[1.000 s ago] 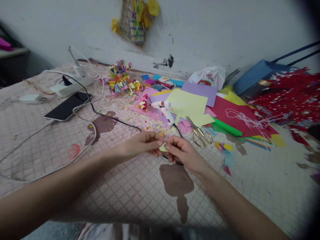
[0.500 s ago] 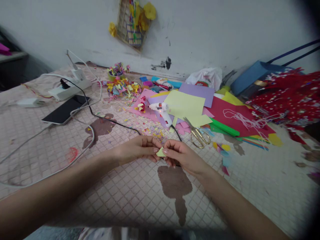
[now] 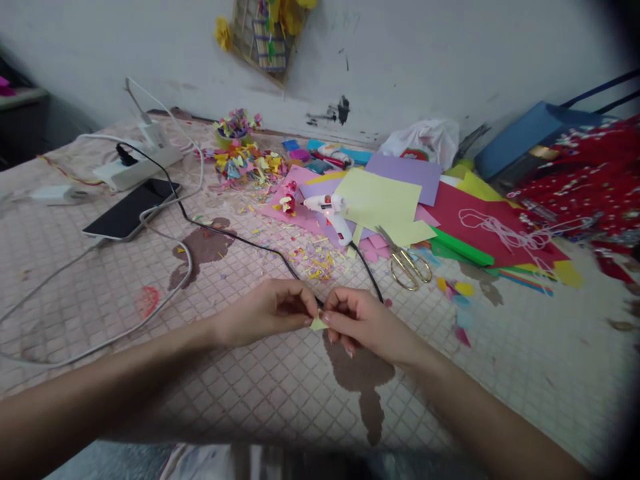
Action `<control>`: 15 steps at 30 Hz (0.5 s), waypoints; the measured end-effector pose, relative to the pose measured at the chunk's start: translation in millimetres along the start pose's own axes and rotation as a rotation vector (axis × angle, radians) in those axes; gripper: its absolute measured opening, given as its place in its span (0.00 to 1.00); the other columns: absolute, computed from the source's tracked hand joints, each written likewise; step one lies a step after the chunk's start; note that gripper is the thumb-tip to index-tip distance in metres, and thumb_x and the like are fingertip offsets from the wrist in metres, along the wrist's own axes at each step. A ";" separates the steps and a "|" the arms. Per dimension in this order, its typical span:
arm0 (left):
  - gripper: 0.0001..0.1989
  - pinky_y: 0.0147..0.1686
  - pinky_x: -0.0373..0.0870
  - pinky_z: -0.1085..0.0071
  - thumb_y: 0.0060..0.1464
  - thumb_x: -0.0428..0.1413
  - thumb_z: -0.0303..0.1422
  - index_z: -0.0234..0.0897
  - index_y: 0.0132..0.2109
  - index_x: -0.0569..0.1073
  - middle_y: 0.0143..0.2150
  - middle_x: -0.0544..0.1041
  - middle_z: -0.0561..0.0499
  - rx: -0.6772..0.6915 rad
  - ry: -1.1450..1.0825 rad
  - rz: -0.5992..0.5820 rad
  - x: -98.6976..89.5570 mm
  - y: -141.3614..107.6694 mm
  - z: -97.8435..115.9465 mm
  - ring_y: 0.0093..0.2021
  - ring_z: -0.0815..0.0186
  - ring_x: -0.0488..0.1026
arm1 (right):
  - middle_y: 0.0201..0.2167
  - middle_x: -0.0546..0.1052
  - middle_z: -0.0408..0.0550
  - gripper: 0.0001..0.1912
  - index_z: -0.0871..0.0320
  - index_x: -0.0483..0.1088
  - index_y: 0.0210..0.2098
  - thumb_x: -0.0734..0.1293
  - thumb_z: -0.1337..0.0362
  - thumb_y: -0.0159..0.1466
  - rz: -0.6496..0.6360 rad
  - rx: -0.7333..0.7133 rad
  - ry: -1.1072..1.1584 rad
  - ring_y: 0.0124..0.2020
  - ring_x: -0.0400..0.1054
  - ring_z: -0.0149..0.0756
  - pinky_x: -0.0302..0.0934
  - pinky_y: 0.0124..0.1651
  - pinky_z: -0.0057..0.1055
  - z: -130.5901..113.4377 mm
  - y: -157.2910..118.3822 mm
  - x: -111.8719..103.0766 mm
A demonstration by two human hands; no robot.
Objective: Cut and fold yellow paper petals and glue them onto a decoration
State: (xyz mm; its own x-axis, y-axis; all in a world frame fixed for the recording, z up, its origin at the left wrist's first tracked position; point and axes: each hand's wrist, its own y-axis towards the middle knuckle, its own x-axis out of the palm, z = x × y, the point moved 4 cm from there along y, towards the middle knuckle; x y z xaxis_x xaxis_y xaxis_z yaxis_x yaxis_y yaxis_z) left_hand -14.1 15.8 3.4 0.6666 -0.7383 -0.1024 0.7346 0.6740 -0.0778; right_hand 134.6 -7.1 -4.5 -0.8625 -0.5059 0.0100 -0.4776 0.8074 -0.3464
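Observation:
A small pale yellow piece of paper is pinched between my two hands, above the tablecloth. My left hand grips its left side with thumb and fingertips. From the other side, my right hand pinches it between thumb and bent fingers. The fingers cover much of the piece. Beyond the hands a white glue gun lies on sheets of coloured paper, a small light glowing on its body. Gold-handled scissors rest to the right of it, touching the pale yellow sheet.
A phone and a white power strip with cables lie at the left. Paper scraps heap near a small pot. White string lies on red paper. A black cord runs behind my hands.
Both hands sit slightly lower in view, still pinching the paper, which now shows less between the fingers. The table's things appear shifted, mostly rightward on the right side, as the camera has moved.

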 end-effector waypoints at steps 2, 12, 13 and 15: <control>0.04 0.35 0.66 0.72 0.52 0.54 0.28 0.32 0.36 0.70 0.34 0.73 0.49 0.004 0.071 -0.039 -0.8 -1.1 -2.6 0.35 0.68 0.71 | 0.17 0.70 0.37 0.07 0.58 0.62 0.29 0.63 0.61 0.60 -0.022 0.013 -0.029 0.11 0.58 0.20 0.50 0.14 0.18 4.1 0.6 3.1; 0.05 0.32 0.62 0.75 0.51 0.52 0.23 0.34 0.34 0.72 0.34 0.69 0.51 0.202 0.570 0.015 -1.1 -2.2 7.1 0.33 0.71 0.66 | 0.18 0.69 0.38 0.04 0.58 0.61 0.30 0.57 0.68 0.61 0.061 -0.029 -0.456 0.12 0.60 0.22 0.51 0.16 0.19 1.9 -4.1 11.5; 0.05 0.31 0.62 0.75 0.51 0.52 0.22 0.34 0.34 0.71 0.35 0.69 0.51 0.214 0.587 0.013 -0.6 -2.4 7.6 0.32 0.71 0.65 | 0.18 0.69 0.37 0.05 0.58 0.61 0.29 0.57 0.69 0.61 0.094 -0.058 -0.552 0.13 0.60 0.22 0.51 0.17 0.20 -0.4 -4.9 12.5; 0.05 0.30 0.61 0.76 0.52 0.52 0.22 0.34 0.34 0.71 0.35 0.68 0.51 0.227 0.600 0.000 0.4 -2.5 7.4 0.32 0.72 0.65 | 0.18 0.68 0.38 0.04 0.58 0.62 0.29 0.59 0.70 0.60 0.178 -0.128 -0.755 0.16 0.62 0.25 0.52 0.21 0.22 -4.2 -6.6 14.4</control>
State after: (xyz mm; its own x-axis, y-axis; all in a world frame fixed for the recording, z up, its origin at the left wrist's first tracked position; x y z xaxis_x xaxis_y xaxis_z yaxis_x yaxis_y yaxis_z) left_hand -14.8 13.7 10.9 0.5281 -0.5528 -0.6447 0.7871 0.6035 0.1273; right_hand 124.6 -18.4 1.9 -0.6024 -0.3982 -0.6918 -0.3982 0.9011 -0.1720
